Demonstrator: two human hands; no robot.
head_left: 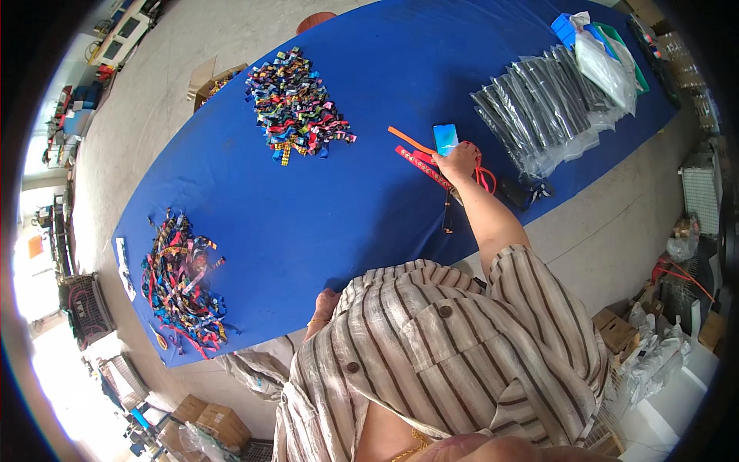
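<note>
Right of the middle of the table, my right hand (460, 163) is curled at the lower end of a phone (445, 138) with a lit screen, its fingers closed on it. Beside and partly under that hand lie a red patterned strap (419, 165) and an orange strap (408, 138). A bright red-orange loop of cord (486, 179) shows at the hand's right. Below it, a thin dark cord (447, 215) lies toward the near edge. My left hand (326, 302) rests at the table's near edge, close to my striped shirt; its fingers are mostly hidden.
A blue cloth covers the table (308, 208). Colourful fabric pieces form a far pile (296, 108) and a near-left pile (181, 285). Plastic-wrapped dark packs (539, 108) line the right, near a blue bin (566, 31) and a black case (513, 192). Cardboard boxes (219, 423) stand on the floor.
</note>
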